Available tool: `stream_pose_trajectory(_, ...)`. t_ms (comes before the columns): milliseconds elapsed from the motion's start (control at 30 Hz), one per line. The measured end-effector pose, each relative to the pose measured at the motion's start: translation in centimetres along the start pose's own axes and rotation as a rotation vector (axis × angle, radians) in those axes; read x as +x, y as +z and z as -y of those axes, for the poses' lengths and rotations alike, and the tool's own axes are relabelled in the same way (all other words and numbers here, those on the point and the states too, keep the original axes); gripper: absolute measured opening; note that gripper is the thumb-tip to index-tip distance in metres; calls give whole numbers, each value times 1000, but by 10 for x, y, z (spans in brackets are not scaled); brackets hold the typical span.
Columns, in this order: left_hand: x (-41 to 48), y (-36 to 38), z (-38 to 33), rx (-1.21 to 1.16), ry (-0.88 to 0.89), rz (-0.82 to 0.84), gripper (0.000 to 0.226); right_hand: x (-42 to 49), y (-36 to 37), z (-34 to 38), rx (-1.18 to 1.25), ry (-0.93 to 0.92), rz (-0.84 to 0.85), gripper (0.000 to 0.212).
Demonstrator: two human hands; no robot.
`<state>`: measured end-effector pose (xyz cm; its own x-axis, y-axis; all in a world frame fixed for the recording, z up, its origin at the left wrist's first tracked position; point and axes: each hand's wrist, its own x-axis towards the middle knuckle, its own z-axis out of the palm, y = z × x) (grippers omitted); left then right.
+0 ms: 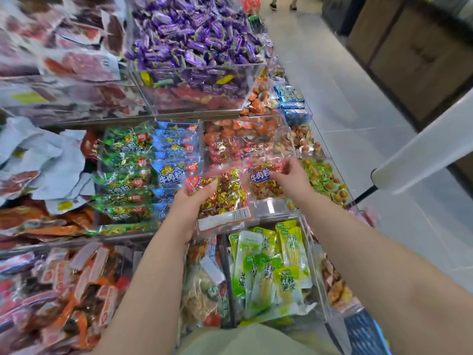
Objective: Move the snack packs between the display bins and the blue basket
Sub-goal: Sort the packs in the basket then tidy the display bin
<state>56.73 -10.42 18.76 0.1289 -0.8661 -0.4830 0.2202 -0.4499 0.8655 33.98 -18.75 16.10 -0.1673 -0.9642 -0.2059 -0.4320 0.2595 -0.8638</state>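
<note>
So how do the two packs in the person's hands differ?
The left-hand pack shows its white barcode label; the right-hand pack shows a blue logo. The left-hand pack is held nearer the person, the right-hand pack farther out. Both are clear bags of shiny wrapped pieces.

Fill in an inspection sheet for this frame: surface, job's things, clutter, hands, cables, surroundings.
Surface: tiered clear display bins, filled with packs.
Job's things: one red-and-gold snack pack in the left hand, a second snack pack in the right hand; blue basket at lower right, only a corner visible.
Clutter: purple candies, green packs and pale crumpled bags in the bins around.
Hands: each grips its own pack above the bins.
Cables: nothing seen.
Surroundings: tiled floor; white bar at right; a person's feet far off.
</note>
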Motion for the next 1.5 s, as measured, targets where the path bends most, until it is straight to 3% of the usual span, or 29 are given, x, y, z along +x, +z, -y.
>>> stream_pose_trajectory(33,7,2,-3,12,10,-12,92,7,5,-1,-24,19,14,27)
stream_pose_trajectory(167,33,6,-14,107,58,18,37,30,12,-6,-40,88,22,31)
stream_pose_trajectory(233,40,11,-23,168,87,41,24,38,10,-6,15,88,-3,32)
stream_pose_trajectory(367,57,15,-35,227,102,14,35,52,-3,0,-24,-49,-137,30)
stream_pose_trajectory(467,69,16,-39,242,83,-17,32,57,2,-1,-157,-92,-76,36)
stream_pose_trajectory(567,74,16,-39,236,59,-29,23,57,23,-14,-226,-22,29,35)
stream_pose_trajectory(667,76,11,-36,212,14,-38,26,61,38,-30,-230,91,20,33)
stream_pose_trajectory(833,75,4,-35,138,-36,-46,23,64,56,-44,-146,244,66,100)
stream_pose_trajectory(900,76,3,-35,116,-54,-44,21,59,61,-46,-198,141,-49,95)
stream_pose_trajectory(933,76,3,-35,116,-63,-45,22,56,62,-47,-343,48,-82,90)
stream_pose_trajectory(1033,77,3,-36,105,-78,-53,26,52,64,-51,-878,-333,27,88)
stream_pose_trajectory(1100,77,3,-36,100,-91,-59,29,55,64,-48,-1030,-386,109,79)
stream_pose_trajectory(1267,78,4,-35,103,-102,-60,27,70,59,-56,-1025,-64,213,85)
stream_pose_trajectory(1500,76,6,-37,109,-84,-33,58,88,66,-52,-952,34,222,103)
